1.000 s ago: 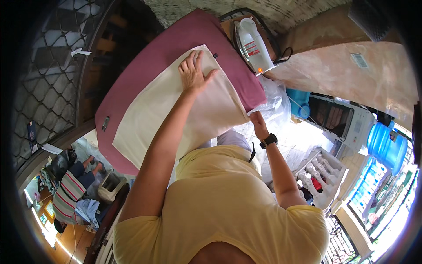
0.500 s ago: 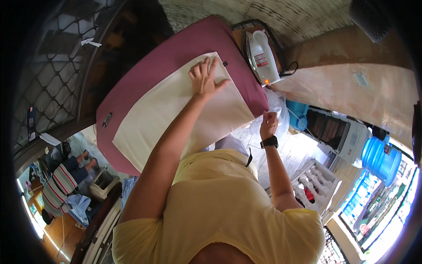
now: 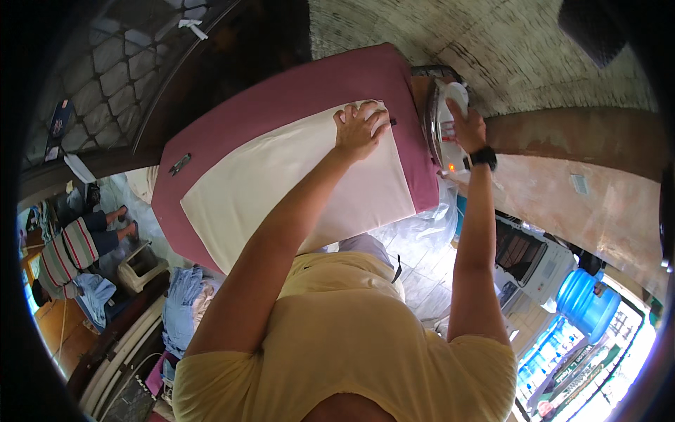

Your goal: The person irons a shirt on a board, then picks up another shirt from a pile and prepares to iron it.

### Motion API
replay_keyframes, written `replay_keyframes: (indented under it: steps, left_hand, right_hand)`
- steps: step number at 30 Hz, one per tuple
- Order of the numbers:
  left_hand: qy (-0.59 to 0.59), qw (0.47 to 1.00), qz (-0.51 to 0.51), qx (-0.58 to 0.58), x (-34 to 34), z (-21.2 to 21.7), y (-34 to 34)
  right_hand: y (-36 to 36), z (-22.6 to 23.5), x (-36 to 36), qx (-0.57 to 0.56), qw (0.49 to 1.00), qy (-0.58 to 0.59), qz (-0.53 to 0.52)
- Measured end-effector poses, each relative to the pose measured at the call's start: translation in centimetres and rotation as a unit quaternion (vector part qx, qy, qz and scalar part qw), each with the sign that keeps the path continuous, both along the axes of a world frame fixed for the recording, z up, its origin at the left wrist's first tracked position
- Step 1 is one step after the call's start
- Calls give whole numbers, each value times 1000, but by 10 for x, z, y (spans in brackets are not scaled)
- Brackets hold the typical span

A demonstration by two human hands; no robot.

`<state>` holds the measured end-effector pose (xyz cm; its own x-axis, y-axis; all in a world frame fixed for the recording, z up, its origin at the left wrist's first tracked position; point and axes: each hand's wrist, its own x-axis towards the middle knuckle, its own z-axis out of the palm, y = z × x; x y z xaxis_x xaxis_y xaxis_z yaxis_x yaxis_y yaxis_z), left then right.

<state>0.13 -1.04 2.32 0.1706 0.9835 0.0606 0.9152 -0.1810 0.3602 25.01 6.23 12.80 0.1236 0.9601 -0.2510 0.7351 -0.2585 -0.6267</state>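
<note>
A smooth cream cloth (image 3: pixel 281 183) lies flat over a maroon-covered ironing board (image 3: pixel 232 132). My left hand (image 3: pixel 360 132) rests on the cloth near its far right corner, fingers spread and a little bent. At the board's right end, a white iron (image 3: pixel 444 148) with a lit orange lamp sits on its stand. My right hand (image 3: pixel 470 132), with a dark watch at the wrist, is closed around the iron's handle; part of the grip is hidden behind the hand.
A small dark clip-like object (image 3: pixel 181 164) lies on the board's left part. To the right stand a white appliance (image 3: pixel 545 271) and a blue water jug (image 3: pixel 589 304). Folded denim (image 3: pixel 181 306) is at lower left, where a person in a striped shirt (image 3: pixel 69 254) sits farther off.
My right hand has moved up and away from beside the board's near right corner and taken hold of the iron. My left hand stays on the cloth, its fingers more bent.
</note>
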Motion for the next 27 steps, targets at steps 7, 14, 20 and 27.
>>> replay_keyframes:
  steps: [7, 14, 20, 27]
  left_hand:
    - [-192, 925, 21, -327, -21, 24, 57]
    - [-551, 790, 55, -263, -59, 3, 54]
    - [-331, 907, 218, 140, -154, 17, -74]
    - [66, 686, 714, 123, -344, -34, -267]
  right_hand:
    - [-137, -4, -49, 167, 979, -13, 119]
    - [-156, -60, -97, 346, 900, -230, 132]
    - [-50, -76, -128, 323, 873, -359, 60]
    - [-21, -37, -139, 213, 893, -152, 366]
